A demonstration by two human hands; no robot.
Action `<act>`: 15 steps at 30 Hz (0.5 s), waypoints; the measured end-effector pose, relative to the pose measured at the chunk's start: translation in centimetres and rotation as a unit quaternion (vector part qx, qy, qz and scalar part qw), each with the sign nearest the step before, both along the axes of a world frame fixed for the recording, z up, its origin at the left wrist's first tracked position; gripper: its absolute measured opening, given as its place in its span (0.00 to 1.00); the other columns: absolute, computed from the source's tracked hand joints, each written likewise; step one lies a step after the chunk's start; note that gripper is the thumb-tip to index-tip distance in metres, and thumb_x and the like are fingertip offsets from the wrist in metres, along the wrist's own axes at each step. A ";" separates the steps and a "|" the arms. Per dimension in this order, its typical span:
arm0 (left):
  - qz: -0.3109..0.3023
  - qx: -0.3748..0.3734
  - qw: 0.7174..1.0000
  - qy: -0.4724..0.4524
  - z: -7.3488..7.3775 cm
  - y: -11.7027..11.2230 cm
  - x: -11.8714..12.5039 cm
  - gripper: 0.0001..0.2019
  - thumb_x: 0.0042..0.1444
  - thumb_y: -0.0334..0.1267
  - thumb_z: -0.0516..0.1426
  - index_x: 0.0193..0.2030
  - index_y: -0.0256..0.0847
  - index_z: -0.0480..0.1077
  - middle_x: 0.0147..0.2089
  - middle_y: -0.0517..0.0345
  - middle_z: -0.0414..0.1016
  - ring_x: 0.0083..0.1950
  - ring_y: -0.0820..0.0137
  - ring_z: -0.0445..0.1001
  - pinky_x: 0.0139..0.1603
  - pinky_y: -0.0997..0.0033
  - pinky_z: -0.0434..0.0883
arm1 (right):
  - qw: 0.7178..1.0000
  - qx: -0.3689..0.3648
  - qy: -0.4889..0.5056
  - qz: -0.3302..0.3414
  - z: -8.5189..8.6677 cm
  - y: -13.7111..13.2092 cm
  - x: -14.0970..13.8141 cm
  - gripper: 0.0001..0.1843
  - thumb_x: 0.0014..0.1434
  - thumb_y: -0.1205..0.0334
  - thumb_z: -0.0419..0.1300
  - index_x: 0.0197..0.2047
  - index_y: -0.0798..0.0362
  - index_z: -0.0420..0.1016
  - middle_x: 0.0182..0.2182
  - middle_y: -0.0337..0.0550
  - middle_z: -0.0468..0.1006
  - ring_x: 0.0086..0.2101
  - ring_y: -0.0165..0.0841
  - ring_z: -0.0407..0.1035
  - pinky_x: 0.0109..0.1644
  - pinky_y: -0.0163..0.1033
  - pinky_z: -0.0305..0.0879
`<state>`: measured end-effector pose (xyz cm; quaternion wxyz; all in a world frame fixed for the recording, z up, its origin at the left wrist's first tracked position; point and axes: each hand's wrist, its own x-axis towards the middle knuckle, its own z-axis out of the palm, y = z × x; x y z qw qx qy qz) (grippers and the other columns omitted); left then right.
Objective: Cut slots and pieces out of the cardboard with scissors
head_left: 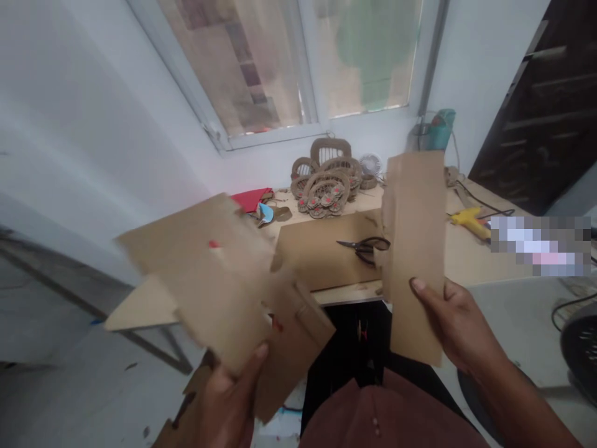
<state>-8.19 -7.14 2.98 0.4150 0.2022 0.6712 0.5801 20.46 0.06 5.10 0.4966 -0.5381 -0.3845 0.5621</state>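
Observation:
Cut cardboard pieces point(196, 267) are gripped in my left hand point(228, 398), with the thumb on top; they blur a little and carry small red marks. A long, upright cardboard strip point(417, 230) is pinched in my right hand point(457, 323), its left edge ragged. Between the two hands, a flat cardboard sheet point(317, 258) lies on the table. Black-handled scissors point(361, 247) rest on that sheet, their tips pointing left; the right ends of the handles come close to the strip.
Round woven ornaments with red dots point(326, 180) stand at the table's back, near a small white fan point(371, 164). A yellow glue gun point(469, 223) with a cord lies right. Red material point(252, 199) sits back left. A black basket point(581, 348) stands at the right edge.

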 end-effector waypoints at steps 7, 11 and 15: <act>-0.061 0.011 0.997 0.036 1.8 9.9 -0.6 0.19 0.40 0.38 0.65 0.40 0.32 0.74 0.39 0.40 0.79 0.39 0.54 0.78 0.41 0.54 0.74 | 0.973 0.101 -0.209 0.005 -0.4 -0.4 -1.6 0.18 0.57 0.45 0.57 0.32 0.53 0.74 0.25 0.42 0.79 0.26 0.40 0.73 0.26 0.37 0.68; 0.056 0.042 0.986 0.154 1.3 9.7 -0.9 0.32 0.42 0.40 0.65 0.57 0.41 0.66 0.64 0.46 0.62 0.63 0.56 0.62 0.62 0.58 0.57 | 0.912 0.222 -0.341 0.044 -1.0 0.3 -2.9 0.15 0.65 0.55 0.49 0.41 0.52 0.74 0.33 0.45 0.80 0.34 0.40 0.74 0.36 0.39 0.69; 0.030 0.066 0.986 0.153 -2.1 5.4 3.2 0.35 0.40 0.49 0.64 0.58 0.48 0.65 0.60 0.49 0.68 0.59 0.52 0.66 0.58 0.55 0.63 | 0.833 0.353 -0.422 0.055 -3.3 1.1 -6.5 0.20 0.63 0.66 0.47 0.56 0.55 0.66 0.49 0.52 0.76 0.48 0.43 0.70 0.49 0.46 0.68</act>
